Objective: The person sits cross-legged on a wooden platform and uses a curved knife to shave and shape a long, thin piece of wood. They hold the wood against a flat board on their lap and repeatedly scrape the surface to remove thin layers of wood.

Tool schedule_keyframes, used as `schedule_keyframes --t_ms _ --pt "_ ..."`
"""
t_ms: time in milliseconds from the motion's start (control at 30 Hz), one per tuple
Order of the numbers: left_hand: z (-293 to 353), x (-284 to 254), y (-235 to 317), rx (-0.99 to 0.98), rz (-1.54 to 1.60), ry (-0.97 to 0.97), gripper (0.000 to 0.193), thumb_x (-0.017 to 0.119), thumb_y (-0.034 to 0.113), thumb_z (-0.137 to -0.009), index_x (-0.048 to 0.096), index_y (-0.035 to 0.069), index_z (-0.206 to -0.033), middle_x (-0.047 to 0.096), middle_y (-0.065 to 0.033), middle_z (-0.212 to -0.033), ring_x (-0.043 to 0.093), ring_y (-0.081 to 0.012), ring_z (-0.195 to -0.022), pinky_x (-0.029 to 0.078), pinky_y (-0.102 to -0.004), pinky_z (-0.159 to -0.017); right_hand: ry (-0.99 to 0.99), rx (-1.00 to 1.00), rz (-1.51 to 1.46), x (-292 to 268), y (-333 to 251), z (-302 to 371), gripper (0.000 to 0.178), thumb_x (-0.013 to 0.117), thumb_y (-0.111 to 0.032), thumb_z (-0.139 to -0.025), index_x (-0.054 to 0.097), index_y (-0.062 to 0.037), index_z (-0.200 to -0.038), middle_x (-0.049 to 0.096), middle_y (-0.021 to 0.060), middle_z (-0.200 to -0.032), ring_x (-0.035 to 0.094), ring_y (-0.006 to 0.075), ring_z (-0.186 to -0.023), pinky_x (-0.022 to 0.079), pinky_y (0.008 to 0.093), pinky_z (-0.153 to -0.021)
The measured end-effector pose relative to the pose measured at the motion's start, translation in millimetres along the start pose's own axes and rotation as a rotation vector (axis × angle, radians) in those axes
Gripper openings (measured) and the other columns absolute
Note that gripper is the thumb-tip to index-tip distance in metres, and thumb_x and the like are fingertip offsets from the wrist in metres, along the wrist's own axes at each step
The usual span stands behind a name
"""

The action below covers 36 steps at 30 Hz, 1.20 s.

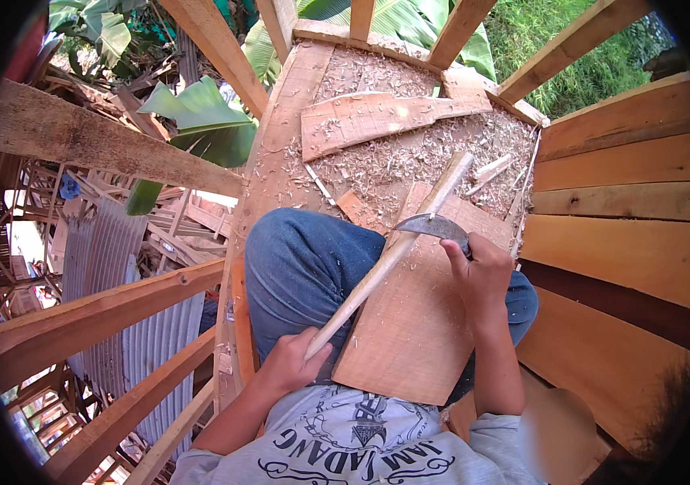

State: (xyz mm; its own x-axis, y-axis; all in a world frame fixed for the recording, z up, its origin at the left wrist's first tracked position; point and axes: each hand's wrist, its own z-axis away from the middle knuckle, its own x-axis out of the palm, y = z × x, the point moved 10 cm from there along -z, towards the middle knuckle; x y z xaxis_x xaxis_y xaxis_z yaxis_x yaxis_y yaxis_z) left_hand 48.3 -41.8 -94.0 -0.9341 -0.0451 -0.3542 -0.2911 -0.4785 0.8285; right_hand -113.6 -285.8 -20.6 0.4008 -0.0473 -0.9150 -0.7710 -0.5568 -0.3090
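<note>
My left hand (295, 357) is closed around the lower end of a long pale wooden stick (369, 284). The stick slants up and away to the right, over a flat wooden board (414, 335) that lies across my lap. In my right hand (482, 271) is the handle of a knife (430, 225) with a short, curved metal blade. That blade crosses the stick on its upper half and appears to touch it, pointing left. Part of the knife's handle is hidden by my fingers.
Beyond my knees, wood shavings (377, 162) cover the floor around a shaped plank (365, 121) and small offcuts (359, 212). Wooden rails (111, 295) run along the left, and a plank wall (620, 234) stands close on the right. Corrugated sheets (103, 267) lie below, outside.
</note>
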Motion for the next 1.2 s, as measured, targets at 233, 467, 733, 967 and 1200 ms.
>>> schedule_keyframes --t_ms 233,467,733,967,1200 --pt "-2 -1 5 0.043 0.015 0.011 0.017 0.063 0.013 -0.085 0.055 -0.002 -0.083 0.057 -0.0238 -0.063 0.061 -0.0408 -0.062 0.046 -0.0414 -0.053 -0.084 -0.1 -0.052 1 -41 3 0.05 0.069 -0.047 -0.077 0.048 -0.0067 -0.058 0.049 0.0089 -0.051 0.051 0.0274 -0.044 0.04 0.0369 -0.042" --pt "0 2 3 0.06 -0.013 0.05 0.017 0.064 0.013 -0.085 0.056 -0.001 -0.083 0.058 -0.0233 -0.064 0.062 -0.0408 -0.062 0.047 -0.0413 -0.052 -0.073 -0.111 -0.111 0 -34 7 0.051 0.067 -0.048 -0.079 0.047 -0.0066 -0.058 0.047 0.0105 -0.051 0.051 0.0284 -0.045 0.039 0.0374 -0.043" --pt "0 1 3 0.06 -0.039 0.098 0.015 0.064 0.012 -0.083 0.055 -0.001 -0.082 0.056 -0.0224 -0.061 0.061 -0.0403 -0.06 0.047 -0.0406 -0.051 -0.002 -0.061 -0.166 0 -21 1 0.049 0.07 -0.045 -0.077 0.046 -0.0059 -0.059 0.046 0.01 -0.051 0.051 0.0273 -0.044 0.039 0.0365 -0.041" --pt "2 1 4 0.05 -0.038 0.105 0.014 0.063 0.008 -0.083 0.053 -0.001 -0.079 0.052 -0.0195 -0.057 0.057 -0.0343 -0.051 0.042 -0.0372 -0.048 -0.108 -0.422 -0.104 8 -53 6 0.049 0.07 -0.047 -0.075 0.046 -0.0085 -0.058 0.045 0.0049 -0.052 0.052 0.0212 -0.043 0.041 0.0318 -0.04" --pt "3 2 3 0.052 0.0 0.136 0.014 0.062 0.007 -0.083 0.053 -0.002 -0.078 0.05 -0.0168 -0.054 0.055 -0.0297 -0.046 0.04 -0.0356 -0.047 -0.06 -0.186 -0.075 -5 -15 -13 0.047 0.07 -0.045 -0.077 0.046 -0.0081 -0.058 0.044 0.006 -0.052 0.051 0.0233 -0.044 0.04 0.0332 -0.041"
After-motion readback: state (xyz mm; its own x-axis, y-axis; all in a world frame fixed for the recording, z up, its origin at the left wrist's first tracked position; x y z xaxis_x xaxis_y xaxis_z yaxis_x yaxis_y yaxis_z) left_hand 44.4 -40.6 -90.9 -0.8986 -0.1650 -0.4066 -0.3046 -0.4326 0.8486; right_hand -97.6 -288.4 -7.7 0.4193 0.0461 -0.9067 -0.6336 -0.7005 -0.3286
